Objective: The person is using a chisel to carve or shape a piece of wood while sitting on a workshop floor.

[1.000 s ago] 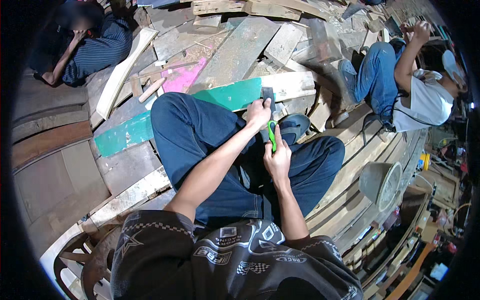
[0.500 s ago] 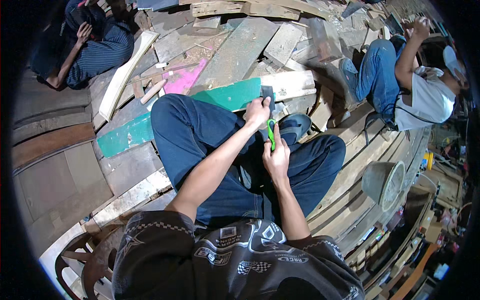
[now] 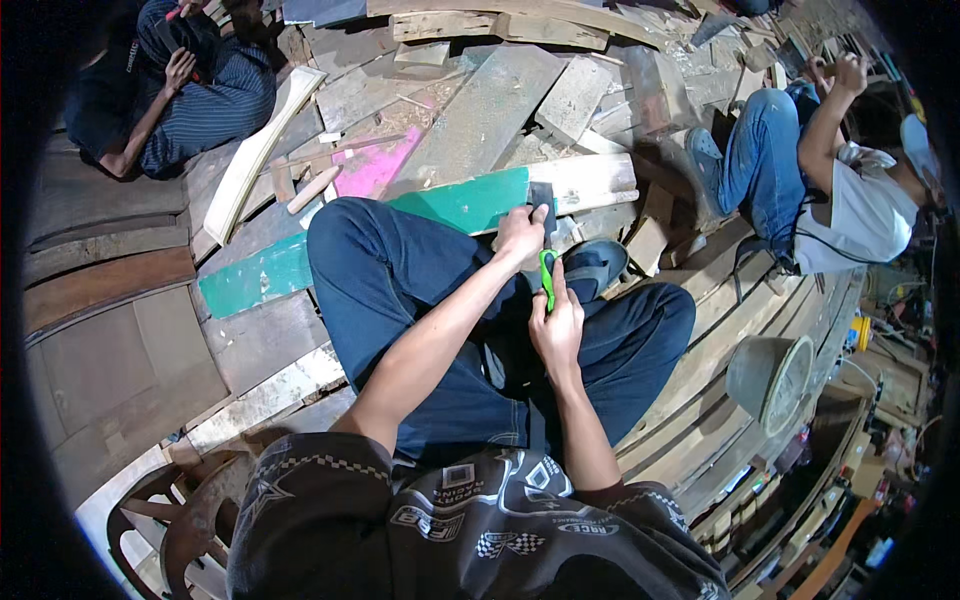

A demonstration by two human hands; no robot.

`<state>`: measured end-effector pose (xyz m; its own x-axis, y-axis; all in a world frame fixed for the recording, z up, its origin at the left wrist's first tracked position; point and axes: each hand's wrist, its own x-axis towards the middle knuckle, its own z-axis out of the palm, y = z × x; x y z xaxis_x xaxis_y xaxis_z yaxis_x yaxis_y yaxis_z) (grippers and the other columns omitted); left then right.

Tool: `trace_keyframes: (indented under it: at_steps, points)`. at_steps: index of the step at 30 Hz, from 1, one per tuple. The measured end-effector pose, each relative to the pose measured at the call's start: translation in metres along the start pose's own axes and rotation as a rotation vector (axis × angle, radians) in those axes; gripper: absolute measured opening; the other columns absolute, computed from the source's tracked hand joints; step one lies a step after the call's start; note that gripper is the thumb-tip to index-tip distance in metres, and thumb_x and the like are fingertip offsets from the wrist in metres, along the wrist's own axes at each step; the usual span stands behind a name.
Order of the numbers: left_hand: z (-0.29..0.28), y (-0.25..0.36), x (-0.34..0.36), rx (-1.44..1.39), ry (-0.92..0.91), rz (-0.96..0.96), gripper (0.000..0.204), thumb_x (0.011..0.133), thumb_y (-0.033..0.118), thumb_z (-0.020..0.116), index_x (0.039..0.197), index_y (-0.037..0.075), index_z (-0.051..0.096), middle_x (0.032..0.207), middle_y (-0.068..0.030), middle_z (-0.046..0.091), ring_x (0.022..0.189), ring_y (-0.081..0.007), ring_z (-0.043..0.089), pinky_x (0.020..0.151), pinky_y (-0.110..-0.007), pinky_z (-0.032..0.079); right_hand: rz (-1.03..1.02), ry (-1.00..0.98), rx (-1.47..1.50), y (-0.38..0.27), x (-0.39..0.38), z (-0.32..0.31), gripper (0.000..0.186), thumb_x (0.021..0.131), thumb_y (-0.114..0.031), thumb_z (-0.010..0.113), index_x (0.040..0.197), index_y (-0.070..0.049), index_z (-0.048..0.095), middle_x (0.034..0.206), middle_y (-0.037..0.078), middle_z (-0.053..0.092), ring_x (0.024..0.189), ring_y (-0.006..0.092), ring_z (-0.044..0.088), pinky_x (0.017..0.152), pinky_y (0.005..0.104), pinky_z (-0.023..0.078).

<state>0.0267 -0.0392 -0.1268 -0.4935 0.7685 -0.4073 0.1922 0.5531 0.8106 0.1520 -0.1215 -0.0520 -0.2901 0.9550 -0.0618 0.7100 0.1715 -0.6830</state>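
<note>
Both my hands are on one tool with a bright green handle (image 3: 547,275) and a dark, flat, wide blade (image 3: 541,194); its exact kind is not clear. My right hand (image 3: 557,328) is wrapped round the handle, index finger laid along it. Further up, my left hand (image 3: 520,236) is closed on the blade part, fingers curled over its side. The blade's far end lies over a long board (image 3: 470,200), painted green with a bare pale end on the right. This board passes beyond my bent knees. What lies under the blade's edge is hidden.
Loose planks (image 3: 480,115), wood scraps and a pink piece (image 3: 375,165) lie ahead. A pale moulded strip (image 3: 262,155) slants at the left. A bucket (image 3: 770,380) stands right. One person (image 3: 200,120) sits far left, another (image 3: 860,220) far right.
The picture has shifted slightly, so everything sits a little lower and to the right. Both my hands keep their hold on the tool, with hardly any movement against the board.
</note>
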Motion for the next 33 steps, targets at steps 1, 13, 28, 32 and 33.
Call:
trace_keyframes:
  at_steps: [1,13,28,32,33]
  points:
    - [0.001,-0.002,-0.001,-0.002,0.002,0.003,0.044,0.097,0.040,0.052,0.097,0.000,0.068,0.082,-0.0196,0.069,0.080,-0.0345,0.067,0.074,-0.043,0.049,-0.004,0.002,0.000,-0.001,-0.001,0.000,0.058,0.085,-0.006,0.053,0.141,-0.002,0.042,0.082,0.029,0.057,0.070,0.0425,0.060,0.065,0.0467,0.049]
    - [0.006,-0.010,0.001,0.001,-0.010,-0.022,0.044,0.095,0.046,0.051,0.094,0.005,0.067,0.094,-0.0221,0.068,0.096,-0.0420,0.063,0.082,-0.053,0.049,0.005,-0.018,-0.008,-0.001,-0.006,-0.002,0.059,0.085,-0.005,0.054,0.142,-0.002,0.041,0.083,0.030,0.057,0.068,0.0434,0.059,0.064,0.0476,0.049]
    - [0.004,-0.009,0.003,0.002,-0.086,-0.051,0.043,0.094,0.047,0.050,0.101,0.009,0.068,0.098,-0.0214,0.068,0.100,-0.0417,0.063,0.085,-0.052,0.049,0.000,-0.001,-0.024,-0.001,-0.005,0.001,0.056,0.085,-0.005,0.054,0.140,0.000,0.043,0.081,0.030,0.057,0.066,0.0433,0.060,0.061,0.0465,0.049]
    - [0.000,-0.005,0.005,0.015,-0.092,-0.097,0.042,0.095,0.047,0.050,0.101,0.010,0.068,0.100,-0.0213,0.068,0.101,-0.0415,0.063,0.085,-0.052,0.050,-0.002,-0.008,-0.014,-0.003,-0.002,-0.001,0.058,0.085,-0.006,0.054,0.141,-0.001,0.042,0.081,0.030,0.057,0.067,0.0430,0.060,0.061,0.0465,0.049]
    - [-0.001,-0.001,0.006,0.012,-0.114,-0.117,0.042,0.095,0.047,0.050,0.102,0.010,0.068,0.100,-0.0212,0.068,0.102,-0.0412,0.063,0.086,-0.052,0.050,0.001,-0.007,-0.015,-0.003,-0.003,-0.002,0.058,0.085,-0.006,0.054,0.141,-0.001,0.042,0.081,0.030,0.057,0.067,0.0430,0.060,0.061,0.0465,0.049]
